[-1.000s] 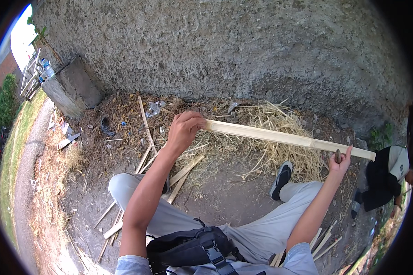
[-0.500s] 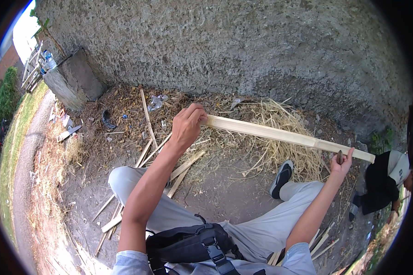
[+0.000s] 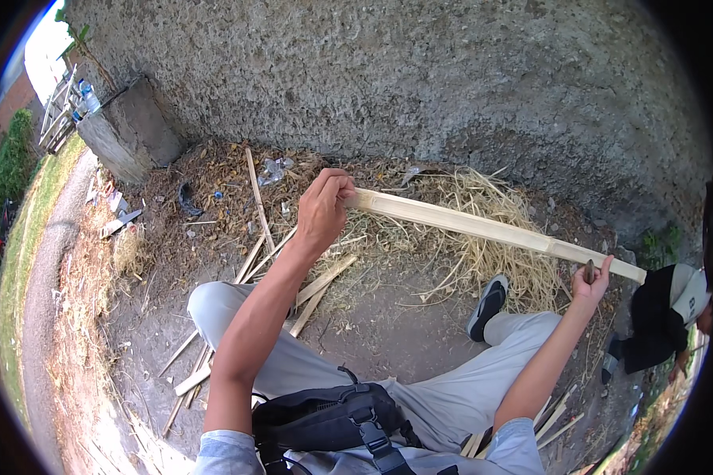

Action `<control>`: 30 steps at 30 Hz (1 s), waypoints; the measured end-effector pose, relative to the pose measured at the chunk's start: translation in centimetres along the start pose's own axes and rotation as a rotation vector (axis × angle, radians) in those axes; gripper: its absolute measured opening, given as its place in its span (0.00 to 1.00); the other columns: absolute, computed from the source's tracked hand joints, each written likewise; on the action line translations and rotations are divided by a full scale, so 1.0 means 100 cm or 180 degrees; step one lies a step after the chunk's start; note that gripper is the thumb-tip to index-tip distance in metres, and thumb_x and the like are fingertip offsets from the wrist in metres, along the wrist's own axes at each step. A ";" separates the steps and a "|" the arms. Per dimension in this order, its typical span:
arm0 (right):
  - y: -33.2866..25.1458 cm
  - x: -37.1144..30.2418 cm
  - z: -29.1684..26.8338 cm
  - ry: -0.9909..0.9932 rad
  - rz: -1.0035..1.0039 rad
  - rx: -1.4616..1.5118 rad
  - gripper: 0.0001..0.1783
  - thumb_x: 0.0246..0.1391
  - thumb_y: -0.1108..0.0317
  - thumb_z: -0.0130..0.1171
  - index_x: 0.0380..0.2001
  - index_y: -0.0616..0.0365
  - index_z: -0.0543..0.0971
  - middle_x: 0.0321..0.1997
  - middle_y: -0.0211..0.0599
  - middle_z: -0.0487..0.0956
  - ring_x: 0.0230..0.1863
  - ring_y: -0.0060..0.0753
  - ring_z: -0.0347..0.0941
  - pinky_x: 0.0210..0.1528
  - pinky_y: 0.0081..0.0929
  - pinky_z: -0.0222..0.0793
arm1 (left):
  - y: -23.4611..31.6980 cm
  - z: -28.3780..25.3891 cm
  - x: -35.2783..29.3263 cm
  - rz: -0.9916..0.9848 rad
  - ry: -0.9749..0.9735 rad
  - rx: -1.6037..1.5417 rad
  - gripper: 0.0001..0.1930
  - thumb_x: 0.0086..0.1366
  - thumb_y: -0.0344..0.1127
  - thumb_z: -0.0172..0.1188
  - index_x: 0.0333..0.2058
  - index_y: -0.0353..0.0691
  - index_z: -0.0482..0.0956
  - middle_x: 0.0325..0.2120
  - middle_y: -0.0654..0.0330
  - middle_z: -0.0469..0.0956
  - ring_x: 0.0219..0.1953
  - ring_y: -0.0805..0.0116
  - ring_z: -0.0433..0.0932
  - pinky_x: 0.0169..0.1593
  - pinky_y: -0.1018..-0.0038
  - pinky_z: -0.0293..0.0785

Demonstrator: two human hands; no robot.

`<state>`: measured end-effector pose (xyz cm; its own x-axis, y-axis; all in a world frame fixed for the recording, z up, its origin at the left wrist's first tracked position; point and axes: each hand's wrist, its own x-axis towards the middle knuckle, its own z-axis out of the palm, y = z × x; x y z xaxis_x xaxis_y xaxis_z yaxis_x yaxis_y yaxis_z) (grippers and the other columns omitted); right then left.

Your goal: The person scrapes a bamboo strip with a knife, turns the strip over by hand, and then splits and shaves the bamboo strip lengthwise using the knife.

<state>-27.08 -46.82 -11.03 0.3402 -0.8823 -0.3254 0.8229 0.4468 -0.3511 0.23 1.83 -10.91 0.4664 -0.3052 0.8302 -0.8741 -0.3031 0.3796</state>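
Note:
A long, pale split bamboo strip (image 3: 459, 222) with node marks spans the space in front of me, sloping down toward the right. My left hand (image 3: 322, 210) is closed round its left end. Near the other end my right hand (image 3: 592, 286) grips the strip, fingers behind it. A narrow dark piece (image 3: 589, 272) sticks up at the right hand's thumb; its kind cannot be made out. Under the strip lies a heap of pale bamboo shavings (image 3: 507, 269).
Split bamboo pieces (image 3: 323, 283) lie by my left knee, more by my right hip. A rough grey wall (image 3: 356, 87) rises ahead. Water bottles (image 3: 89, 98) stand on a concrete block (image 3: 139, 134) at far left. Another person (image 3: 659, 317) is low at the right edge.
Very little differs: both hands keep their hold on the bamboo strip at nearly the same place and slant. The view has shifted very slightly.

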 end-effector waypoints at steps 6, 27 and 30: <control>-0.002 0.002 -0.001 -0.0030 -0.0037 -0.0048 0.16 0.48 0.62 0.70 0.20 0.47 0.71 0.12 0.14 0.63 0.10 0.08 0.56 0.14 0.08 0.58 | 0.003 -0.004 0.004 -0.0333 0.0162 -0.0401 0.08 0.59 0.13 0.47 0.32 0.32 0.68 0.33 0.55 0.73 0.39 0.61 0.82 0.34 0.73 0.79; 0.004 -0.005 -0.003 -0.0114 -0.0224 -0.0144 0.16 0.47 0.62 0.72 0.21 0.50 0.71 0.14 0.16 0.66 0.13 0.11 0.59 0.19 0.11 0.63 | 0.003 -0.006 -0.003 -0.0735 -0.0703 0.0568 0.01 0.58 0.28 0.59 0.30 0.41 0.79 0.29 0.59 0.79 0.28 0.56 0.80 0.30 0.65 0.74; 0.002 0.004 -0.006 -0.0025 -0.0268 -0.0023 0.17 0.47 0.62 0.71 0.20 0.50 0.71 0.14 0.17 0.66 0.13 0.12 0.60 0.19 0.11 0.63 | 0.004 -0.004 -0.003 -0.0688 -0.0786 0.0575 0.02 0.58 0.28 0.59 0.30 0.41 0.79 0.30 0.60 0.80 0.29 0.56 0.80 0.31 0.65 0.75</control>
<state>-27.02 -46.99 -11.72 0.2736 -0.9179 -0.2876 0.8454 0.3721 -0.3832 -0.33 2.17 -10.80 0.6756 -0.4187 0.6069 -0.7241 -0.5320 0.4390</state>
